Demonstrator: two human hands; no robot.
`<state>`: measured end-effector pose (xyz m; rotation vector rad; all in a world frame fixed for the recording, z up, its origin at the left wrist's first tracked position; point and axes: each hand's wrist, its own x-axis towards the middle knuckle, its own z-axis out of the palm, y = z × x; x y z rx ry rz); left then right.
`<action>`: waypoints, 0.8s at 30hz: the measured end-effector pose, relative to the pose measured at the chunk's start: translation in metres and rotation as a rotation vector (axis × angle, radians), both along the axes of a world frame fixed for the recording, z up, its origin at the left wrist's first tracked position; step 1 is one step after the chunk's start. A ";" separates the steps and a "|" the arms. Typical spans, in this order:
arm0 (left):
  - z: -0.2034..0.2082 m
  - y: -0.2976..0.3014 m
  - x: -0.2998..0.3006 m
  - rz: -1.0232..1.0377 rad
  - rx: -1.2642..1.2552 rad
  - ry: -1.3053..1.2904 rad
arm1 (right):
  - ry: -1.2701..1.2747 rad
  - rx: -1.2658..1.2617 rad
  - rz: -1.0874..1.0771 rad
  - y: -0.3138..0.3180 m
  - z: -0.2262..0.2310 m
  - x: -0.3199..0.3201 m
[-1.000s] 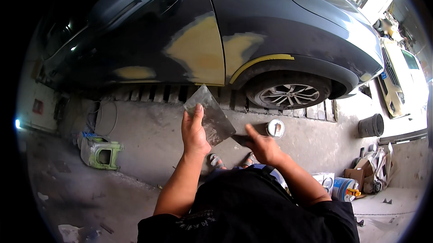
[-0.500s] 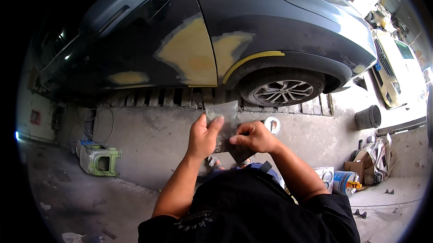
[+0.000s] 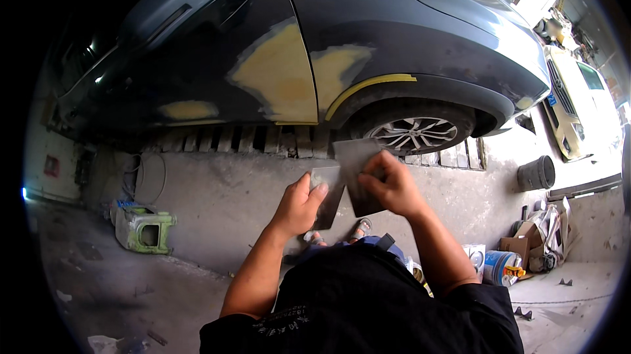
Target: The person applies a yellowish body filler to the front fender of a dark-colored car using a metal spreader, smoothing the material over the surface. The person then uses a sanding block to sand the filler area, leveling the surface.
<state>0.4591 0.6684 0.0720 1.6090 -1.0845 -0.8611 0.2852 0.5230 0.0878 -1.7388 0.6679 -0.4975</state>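
My left hand (image 3: pixel 297 206) is closed around a thin, flat grey putty scraper (image 3: pixel 330 208), thumb on its face. In my right hand (image 3: pixel 394 186) is a second rectangular grey putty scraper (image 3: pixel 350 157), pinched at its right side and held higher. The two blades sit side by side in front of my body, their near edges close or touching; I cannot tell which. Beyond them stands a dark grey car (image 3: pixel 447 45). Yellowish filler patches (image 3: pixel 279 81) cover parts of its door and fender, and yellow tape (image 3: pixel 368 88) follows the wheel arch.
The front wheel (image 3: pixel 414 132) stands beside floor slats. A green-and-grey stool-like frame (image 3: pixel 146 229) lies at left. At right are a dark bucket (image 3: pixel 536 172), a blue-and-white can (image 3: pixel 503 267) and cardboard (image 3: pixel 516 247). A pale vehicle (image 3: pixel 570 104) is at far right.
My right hand has risen and moved right, bringing its scraper from below the left one to above and beside it. The left scraper has tilted and dropped a little. The round white lid is now covered.
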 end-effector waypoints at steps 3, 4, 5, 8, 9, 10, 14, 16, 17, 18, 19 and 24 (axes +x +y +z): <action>-0.010 0.000 0.000 -0.063 0.007 -0.028 | -0.065 -0.124 0.094 0.014 0.004 0.013; -0.012 0.001 0.001 -0.081 0.012 -0.026 | -0.068 -0.118 0.092 0.013 0.004 0.013; -0.012 0.002 0.002 -0.085 -0.006 -0.035 | -0.072 -0.111 0.089 0.010 0.004 0.013; -0.008 0.003 0.004 -0.084 -0.043 0.001 | -0.042 0.002 0.044 -0.016 -0.030 -0.002; -0.008 0.006 0.005 -0.061 -0.028 0.052 | 0.044 -0.136 -0.039 -0.024 -0.034 -0.009; -0.007 0.007 0.006 -0.042 -0.020 0.103 | 0.127 -0.279 -0.125 -0.031 -0.035 -0.015; -0.002 0.008 0.013 -0.094 0.042 -0.050 | 0.052 -0.238 -0.073 -0.037 -0.003 -0.010; -0.001 0.006 0.011 -0.103 0.102 -0.089 | 0.139 -0.360 0.097 -0.037 0.003 0.001; 0.000 0.005 0.010 -0.107 0.132 -0.109 | 0.127 -0.477 0.147 -0.032 0.008 0.008; 0.002 0.003 0.010 -0.134 0.118 -0.123 | 0.014 -0.507 0.192 -0.028 0.003 0.015; 0.002 0.002 0.010 -0.155 0.109 -0.135 | -0.024 -0.468 0.219 -0.019 0.007 0.022; -0.003 0.001 0.008 -0.144 0.066 -0.149 | -0.025 -0.448 0.369 -0.006 -0.001 0.035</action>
